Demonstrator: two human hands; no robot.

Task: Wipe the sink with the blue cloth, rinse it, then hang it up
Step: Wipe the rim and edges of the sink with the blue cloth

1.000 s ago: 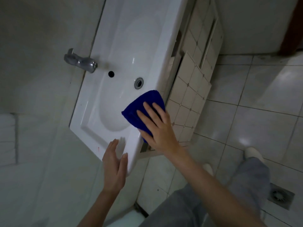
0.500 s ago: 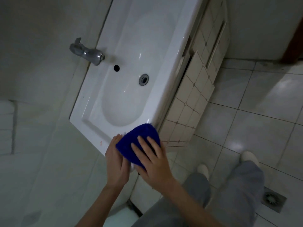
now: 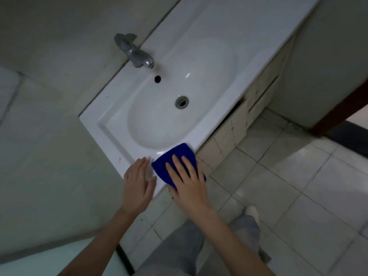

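A white ceramic sink (image 3: pixel 111 124) is set against the tiled wall, seen from above at a slant. The folded blue cloth (image 3: pixel 175 156) lies on the sink's front rim near its corner. My right hand (image 3: pixel 188 186) presses flat on the cloth with straight, spread fingers. My left hand (image 3: pixel 138 184) rests flat on the rim just left of the cloth, fingers straight, holding nothing. The basin holds a round metal drain (image 3: pixel 181 102) and a dark overflow hole (image 3: pixel 157 78).
A grey metal tap (image 3: pixel 135 51) juts from the wall over the basin's back edge. A tiled cabinet front (image 3: pixel 239 124) stands under the sink. Pale floor tiles (image 3: pixel 298 176) spread to the right. My legs in grey trousers (image 3: pixel 179 251) are below.
The cloth under my right hand has slid along the front rim toward the near corner, then slightly back. My left hand stays flat on the rim. The camera has tilted.
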